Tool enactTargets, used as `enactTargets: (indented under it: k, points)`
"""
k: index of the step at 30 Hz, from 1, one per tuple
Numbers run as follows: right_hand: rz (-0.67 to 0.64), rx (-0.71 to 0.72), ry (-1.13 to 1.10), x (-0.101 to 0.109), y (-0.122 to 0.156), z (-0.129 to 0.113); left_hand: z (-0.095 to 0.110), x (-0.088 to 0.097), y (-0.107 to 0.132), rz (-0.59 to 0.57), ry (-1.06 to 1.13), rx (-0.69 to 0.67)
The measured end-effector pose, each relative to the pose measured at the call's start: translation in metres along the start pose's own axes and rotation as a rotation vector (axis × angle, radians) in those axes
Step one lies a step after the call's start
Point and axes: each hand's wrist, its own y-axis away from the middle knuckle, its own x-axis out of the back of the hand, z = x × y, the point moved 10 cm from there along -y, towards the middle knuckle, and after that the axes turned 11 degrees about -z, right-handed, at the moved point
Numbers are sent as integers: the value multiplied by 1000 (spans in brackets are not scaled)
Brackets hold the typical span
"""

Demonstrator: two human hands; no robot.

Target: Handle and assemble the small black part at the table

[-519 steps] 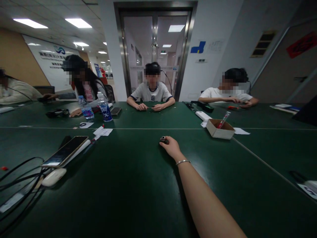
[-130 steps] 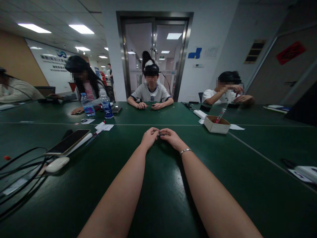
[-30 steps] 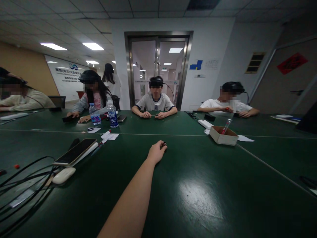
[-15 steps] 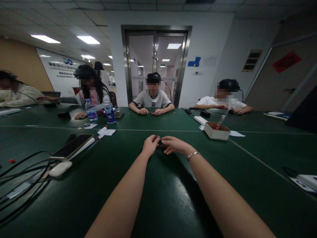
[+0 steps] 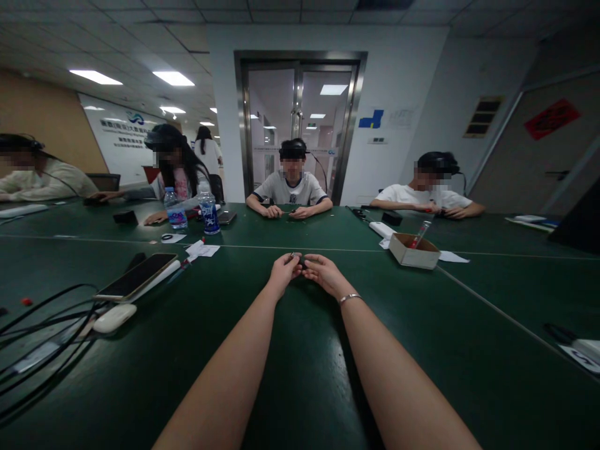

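Over the middle of the green table [image 5: 300,350], both hands meet at a small dark object [image 5: 301,263], too small and too far covered to name. My left hand [image 5: 282,275] is closed, pinching the object between thumb and fingers, with a small shiny bit at the fingertips. From the other side my right hand [image 5: 324,272], a silver bracelet at its wrist, has its curled fingers and thumb against the same object. Fingers hide most of it.
At left lie a phone [image 5: 137,275], a white rounded device [image 5: 114,317] and black cables [image 5: 51,325]. Two bottles [image 5: 208,209] stand further back. A small open box [image 5: 414,251] sits right of centre. Several people sit around the table, one directly opposite [image 5: 293,187].
My right hand has moved slightly left and closed in toward the left hand, its fingers now gathered at the dark object. The left hand stays nearly in place. The view has shifted a little.
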Motion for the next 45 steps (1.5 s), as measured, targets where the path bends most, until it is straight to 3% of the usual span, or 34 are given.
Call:
enactTargets:
  k: [3, 7, 12, 23, 45]
  points:
    - [53, 43, 12, 8, 0, 0, 4, 4, -7, 10, -112, 28]
    - [98, 101, 20, 15, 0, -3, 10, 1, -15, -87, -200, 16]
    - [88, 156, 60, 16, 1, -7, 13, 5, -8, -146, -242, -79]
    - [55, 118, 57, 12, 3, -2, 12, 15, 0, -124, -488, -21]
    - [34, 131, 25, 11, 3, -3, 15, 15, 2, -86, -559, 5]
